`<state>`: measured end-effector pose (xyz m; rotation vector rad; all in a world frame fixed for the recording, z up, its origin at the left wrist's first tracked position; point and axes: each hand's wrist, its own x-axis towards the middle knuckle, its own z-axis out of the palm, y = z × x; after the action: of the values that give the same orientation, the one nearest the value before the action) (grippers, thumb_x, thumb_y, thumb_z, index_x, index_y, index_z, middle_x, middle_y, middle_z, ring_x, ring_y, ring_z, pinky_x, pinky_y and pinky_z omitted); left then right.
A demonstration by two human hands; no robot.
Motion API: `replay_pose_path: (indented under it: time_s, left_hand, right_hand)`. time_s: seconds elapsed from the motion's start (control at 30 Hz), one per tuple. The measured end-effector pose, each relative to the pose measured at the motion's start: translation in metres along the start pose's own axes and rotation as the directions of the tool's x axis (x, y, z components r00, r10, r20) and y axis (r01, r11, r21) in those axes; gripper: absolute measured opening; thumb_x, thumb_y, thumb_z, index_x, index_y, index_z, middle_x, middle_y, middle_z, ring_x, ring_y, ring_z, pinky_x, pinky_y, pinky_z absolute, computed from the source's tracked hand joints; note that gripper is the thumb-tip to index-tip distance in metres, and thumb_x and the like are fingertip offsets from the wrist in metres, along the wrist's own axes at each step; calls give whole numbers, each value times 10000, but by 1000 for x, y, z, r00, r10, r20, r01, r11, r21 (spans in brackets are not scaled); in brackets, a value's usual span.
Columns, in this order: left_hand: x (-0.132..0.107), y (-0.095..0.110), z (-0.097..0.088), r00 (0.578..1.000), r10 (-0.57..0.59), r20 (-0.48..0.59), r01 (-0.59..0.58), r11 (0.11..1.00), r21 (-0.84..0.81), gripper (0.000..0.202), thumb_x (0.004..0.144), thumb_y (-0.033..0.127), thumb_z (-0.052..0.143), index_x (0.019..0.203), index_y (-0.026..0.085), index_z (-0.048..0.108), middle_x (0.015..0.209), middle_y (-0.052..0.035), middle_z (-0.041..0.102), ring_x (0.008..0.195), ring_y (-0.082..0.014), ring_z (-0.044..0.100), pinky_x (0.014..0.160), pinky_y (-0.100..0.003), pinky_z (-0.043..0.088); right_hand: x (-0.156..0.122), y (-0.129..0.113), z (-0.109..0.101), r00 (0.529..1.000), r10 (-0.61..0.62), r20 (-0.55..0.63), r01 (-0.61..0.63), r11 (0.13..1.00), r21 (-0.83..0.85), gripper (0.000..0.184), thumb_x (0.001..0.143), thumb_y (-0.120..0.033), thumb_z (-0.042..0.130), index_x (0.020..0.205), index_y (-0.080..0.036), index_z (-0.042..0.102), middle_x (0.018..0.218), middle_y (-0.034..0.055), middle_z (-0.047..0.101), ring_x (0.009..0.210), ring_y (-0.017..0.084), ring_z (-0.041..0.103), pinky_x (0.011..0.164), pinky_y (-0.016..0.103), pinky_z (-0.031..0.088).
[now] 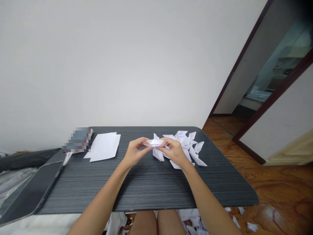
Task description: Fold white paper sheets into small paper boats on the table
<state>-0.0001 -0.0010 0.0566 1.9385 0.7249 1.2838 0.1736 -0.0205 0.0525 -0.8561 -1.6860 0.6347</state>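
A small white paper boat (154, 143) is held up over the dark table, its pointed ends to left and right. My left hand (135, 151) pinches the left end between thumb and fingers. At the other end, my right hand (174, 150) grips the paper the same way. Behind and beside my right hand lies a pile of folded white paper pieces (197, 156), partly covered by that hand. Some of them look like folded boats too.
White paper sheets (105, 147) lie on the dark table (151, 189), left of my hands. Farther left are a blurred-out book-like item (78, 138) and a dark flat-screened device (34, 189). Paper scraps (252, 227) litter the wooden floor. A wall (146, 65) rises behind the table.
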Motion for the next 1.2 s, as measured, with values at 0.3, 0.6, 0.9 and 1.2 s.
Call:
replay_pose_path:
  time_s: [0.3,0.6,0.9,1.2]
  left_hand:
    - [-2,0,2,998,19,55,-21,999,45,171,686,252,614,807,131,606,851,-76,601,801,-159,560,684,-263,471]
    - [-2,-2,-1,950,293,108,-312,883,350,155,728,199,568,872,158,605,969,-95,555,896,-162,533,778,-294,446]
    - [-1,-3,-4,964,254,75,-265,916,302,90,738,184,557,786,143,622,910,-91,596,838,-154,557,718,-270,454]
    - [0,-1,-3,998,-63,18,62,997,41,145,673,253,628,750,130,635,772,-60,648,699,-146,586,632,-243,467]
  right_hand:
    - [1,3,2,995,-94,42,97,993,-70,121,685,-220,618,804,-200,613,829,46,623,795,170,576,713,291,459]
    - [-1,1,1,980,-187,70,197,964,-176,97,732,-193,568,808,-200,628,873,57,618,825,170,574,742,302,445]
    - [0,0,-2,990,-110,90,121,985,-121,68,735,-188,559,758,-195,622,847,43,615,784,159,570,699,284,441]
    - [1,-7,-3,998,-4,62,5,1000,-13,103,728,-209,562,650,-182,625,768,38,626,748,162,574,680,281,442]
